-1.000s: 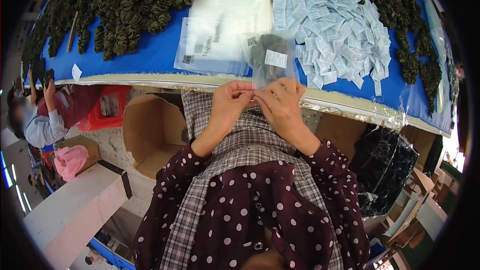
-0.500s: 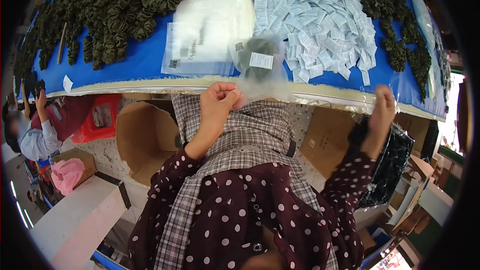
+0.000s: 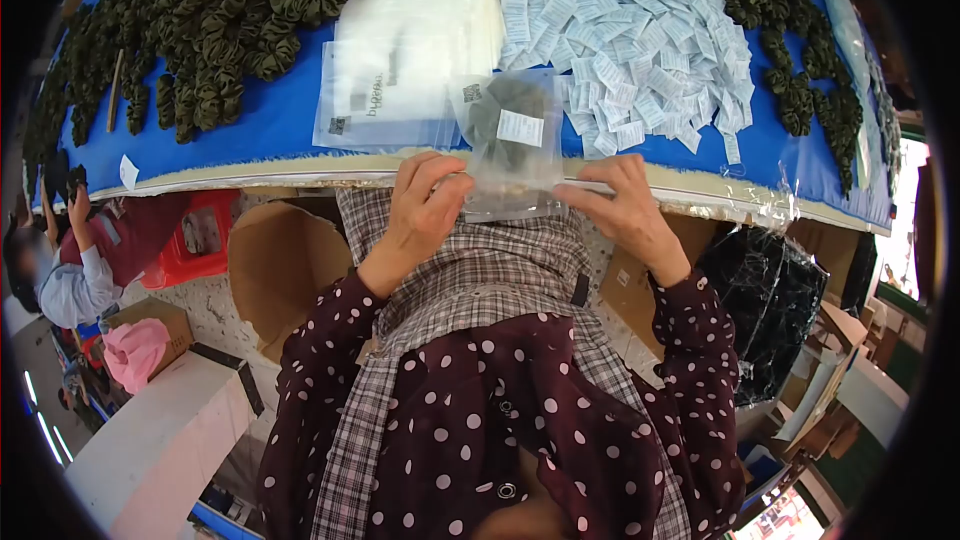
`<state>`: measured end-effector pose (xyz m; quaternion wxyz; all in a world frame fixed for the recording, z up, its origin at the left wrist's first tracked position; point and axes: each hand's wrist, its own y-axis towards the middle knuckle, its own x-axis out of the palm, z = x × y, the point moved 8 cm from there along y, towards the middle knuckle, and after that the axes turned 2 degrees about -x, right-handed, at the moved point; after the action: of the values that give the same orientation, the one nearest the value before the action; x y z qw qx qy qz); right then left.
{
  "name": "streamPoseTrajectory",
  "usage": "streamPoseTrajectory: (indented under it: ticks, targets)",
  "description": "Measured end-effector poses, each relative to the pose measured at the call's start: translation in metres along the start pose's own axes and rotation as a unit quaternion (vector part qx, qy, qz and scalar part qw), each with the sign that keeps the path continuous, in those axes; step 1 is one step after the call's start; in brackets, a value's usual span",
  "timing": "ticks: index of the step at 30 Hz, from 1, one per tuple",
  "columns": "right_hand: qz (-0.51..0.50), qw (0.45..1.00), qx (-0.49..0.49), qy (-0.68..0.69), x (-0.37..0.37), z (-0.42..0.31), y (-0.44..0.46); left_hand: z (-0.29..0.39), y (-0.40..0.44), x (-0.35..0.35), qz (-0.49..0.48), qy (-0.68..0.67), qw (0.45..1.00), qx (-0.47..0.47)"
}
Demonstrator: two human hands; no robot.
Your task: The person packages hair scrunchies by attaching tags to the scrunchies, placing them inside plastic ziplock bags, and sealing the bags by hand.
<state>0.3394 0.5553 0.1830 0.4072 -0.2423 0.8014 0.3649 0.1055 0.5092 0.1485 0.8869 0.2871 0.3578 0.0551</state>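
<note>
A clear plastic bag (image 3: 512,178) lies over the near edge of the blue table, its lower end toward me. Inside it show a dark green scrunchie (image 3: 515,95) and a white printed packet (image 3: 520,128); whether the packet is within or on top of the bag I cannot tell. My left hand (image 3: 425,205) pinches the bag's lower left edge. At the lower right edge my right hand (image 3: 625,208) is closed, thumb and fingertips on the plastic. Just behind the bag lies a stack of flat clear bags (image 3: 420,20).
Loose pale packets (image 3: 630,50) are heaped right of the stack. Piles of dark green scrunchies (image 3: 230,20) cover the table's left, with more at the right (image 3: 790,70). Below stand a cardboard box (image 3: 285,270) and a black wrapped bundle (image 3: 765,310). Another person (image 3: 75,275) sits at the left.
My right hand has come in from the far right to the bag's lower right edge. The bag now lies flatter and straighter between both hands. My left hand keeps its hold.
</note>
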Motion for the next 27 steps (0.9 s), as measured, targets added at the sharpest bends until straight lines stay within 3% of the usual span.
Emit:
streamPoseTrajectory:
  ticks: [3,5,6,8,11,13,16,18,24,27]
  targets:
    - [-0.045,0.994,-0.046,0.083,0.021,0.001,0.009,-0.001,0.007,-0.001,0.001,-0.019,0.999,0.036]
    - [0.028,0.978,0.023,0.207,0.015,0.014,0.018,-0.006,0.021,-0.005,0.023,-0.052,0.998,0.017]
    - [0.031,0.978,0.018,0.206,0.015,0.014,0.027,-0.007,0.037,-0.006,0.026,-0.048,0.998,0.021]
    - [0.162,0.893,0.212,0.362,0.006,0.048,0.039,-0.016,0.078,-0.020,0.093,-0.093,0.991,-0.005]
    - [0.221,0.860,0.195,0.417,-0.011,0.051,0.081,-0.026,0.130,-0.027,0.130,-0.117,0.985,0.006]
    - [0.274,0.818,0.183,0.472,-0.021,0.056,0.095,-0.024,0.144,-0.030,0.134,-0.147,0.978,0.061]
    - [0.218,0.861,0.174,0.425,-0.007,0.052,0.076,-0.028,0.113,-0.025,0.107,-0.165,0.979,0.051]
    - [0.149,0.906,0.215,0.333,0.014,0.044,0.057,-0.035,0.077,-0.016,0.053,-0.148,0.986,-0.047]
    - [0.069,0.908,0.251,0.329,0.048,0.019,0.016,-0.023,0.018,-0.014,-0.010,-0.110,0.989,-0.098]
    - [0.106,0.864,0.290,0.397,0.055,0.019,0.010,-0.019,0.012,-0.015,-0.004,-0.107,0.987,-0.124]
